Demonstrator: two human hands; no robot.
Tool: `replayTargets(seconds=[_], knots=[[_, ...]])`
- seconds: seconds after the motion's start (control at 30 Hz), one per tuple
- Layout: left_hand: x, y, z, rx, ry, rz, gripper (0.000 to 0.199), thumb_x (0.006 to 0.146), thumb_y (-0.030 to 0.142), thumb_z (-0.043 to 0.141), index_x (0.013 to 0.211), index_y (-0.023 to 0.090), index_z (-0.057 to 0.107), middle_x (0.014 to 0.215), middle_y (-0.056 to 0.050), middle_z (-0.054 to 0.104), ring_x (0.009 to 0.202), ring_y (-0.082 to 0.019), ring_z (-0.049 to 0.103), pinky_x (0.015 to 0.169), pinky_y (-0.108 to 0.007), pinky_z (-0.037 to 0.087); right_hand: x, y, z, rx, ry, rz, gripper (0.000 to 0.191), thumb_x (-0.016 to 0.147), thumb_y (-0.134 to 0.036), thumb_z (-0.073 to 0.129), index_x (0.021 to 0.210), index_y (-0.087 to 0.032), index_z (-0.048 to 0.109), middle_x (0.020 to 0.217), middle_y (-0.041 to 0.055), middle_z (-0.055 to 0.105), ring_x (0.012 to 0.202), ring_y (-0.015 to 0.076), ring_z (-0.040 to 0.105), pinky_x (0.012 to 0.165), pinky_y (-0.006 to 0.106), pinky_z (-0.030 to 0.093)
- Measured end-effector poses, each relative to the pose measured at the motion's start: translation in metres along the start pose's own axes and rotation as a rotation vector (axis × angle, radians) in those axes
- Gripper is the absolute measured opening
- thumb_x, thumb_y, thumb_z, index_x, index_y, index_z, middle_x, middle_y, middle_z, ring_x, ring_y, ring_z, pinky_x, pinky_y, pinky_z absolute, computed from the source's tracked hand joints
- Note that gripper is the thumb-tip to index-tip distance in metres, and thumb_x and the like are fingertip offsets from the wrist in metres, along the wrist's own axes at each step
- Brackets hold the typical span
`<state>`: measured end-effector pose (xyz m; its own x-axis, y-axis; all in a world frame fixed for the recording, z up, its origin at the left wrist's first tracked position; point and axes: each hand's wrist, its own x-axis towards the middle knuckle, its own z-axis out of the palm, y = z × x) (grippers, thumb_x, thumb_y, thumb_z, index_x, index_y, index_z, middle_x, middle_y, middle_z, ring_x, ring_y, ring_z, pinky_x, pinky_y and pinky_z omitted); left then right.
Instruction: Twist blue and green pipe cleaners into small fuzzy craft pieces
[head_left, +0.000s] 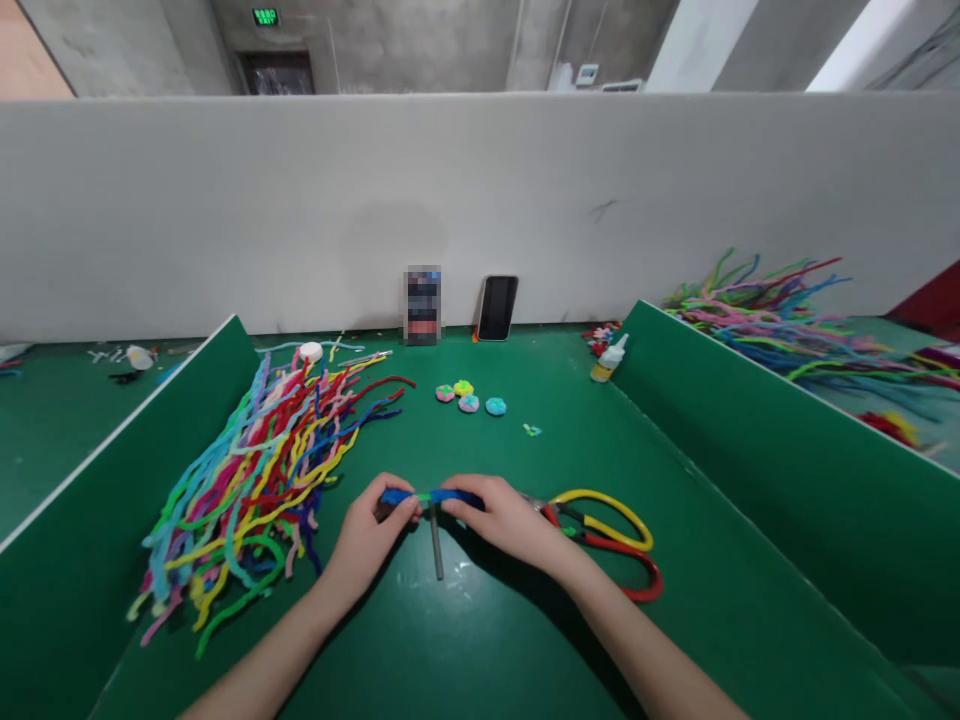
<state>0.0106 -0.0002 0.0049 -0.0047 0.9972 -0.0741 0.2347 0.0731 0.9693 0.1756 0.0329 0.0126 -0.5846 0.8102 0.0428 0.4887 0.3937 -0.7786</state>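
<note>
1. Room: a bare grey concrete wall (420, 50), with a lit green exit sign (265, 17) high on my left as I look on.
2. White partition (525, 200), spanning the full width behind the work.
3. Green tabletop (480, 650), smooth and faintly reflective in front of the person.
4. Green side dividers with pale top edges, the left divider (142, 460) and the right divider (757, 440), flanking the tabletop.
5. Pile of fuzzy stems (277, 450) in many colours, spread inside the left divider; a second heap (795, 325) lies beyond the right one.
6. Hands, near each other but apart, over the middle of the tabletop. The left hand (375, 525) pinches one end of a blue fuzzy strip (397, 496) between thumb and fingers; the right hand (502, 515) grips the other end likewise.
7. Cutting tool (637, 530), yellow and red handled, just beside the right hand, its head partly hidden.
8. Dark phone (498, 307), leaning against the partition; glue bottle (607, 362), tilted near the right divider.
9. Grey rod (436, 545), pointing toward the person from the strip's green middle; I cannot tell whether it is attached.
10. Four small coloured discs (469, 403), grouped beyond the hands.
</note>
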Motion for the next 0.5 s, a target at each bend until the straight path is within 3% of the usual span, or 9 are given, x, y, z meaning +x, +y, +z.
replayTargets(seconds=[0.2,0.37,0.5], knots=[[0.0012,-0.0039,0.0005,0.179,-0.037,0.113,0.017,0.067,0.028,0.048,0.077,0.017,0.056,0.079,-0.003,0.055,0.060,-0.012,0.052,0.058,-0.024,0.042,-0.0018,-0.0028,0.0028,0.013,0.013,-0.021,0.021,0.079,-0.021,0.042,0.091,-0.018,0.059,0.085,0.0031,0.063,0.076,0.0147,0.055,0.069,0.024,0.038],[0.0017,-0.0039,-0.0009,0.272,-0.023,0.125,0.014,0.068,0.029,0.049,0.069,0.018,0.056,0.068,-0.001,0.055,0.063,-0.014,0.052,0.058,-0.023,0.040,-0.0023,-0.0075,0.0044,0.027,0.023,-0.067,0.024,0.080,-0.020,0.040,0.097,-0.020,0.056,0.088,0.0027,0.063,0.079,0.0141,0.055,0.071,0.024,0.038],[0.0017,-0.0017,-0.0022,0.293,-0.012,0.166,0.015,0.070,0.029,0.047,0.065,0.018,0.055,0.063,0.000,0.052,0.061,-0.013,0.051,0.057,-0.023,0.039,-0.0021,-0.0058,0.0018,-0.009,0.008,-0.059,0.022,0.081,-0.023,0.040,0.091,-0.018,0.058,0.086,0.0034,0.063,0.078,0.0145,0.055,0.070,0.024,0.039]])
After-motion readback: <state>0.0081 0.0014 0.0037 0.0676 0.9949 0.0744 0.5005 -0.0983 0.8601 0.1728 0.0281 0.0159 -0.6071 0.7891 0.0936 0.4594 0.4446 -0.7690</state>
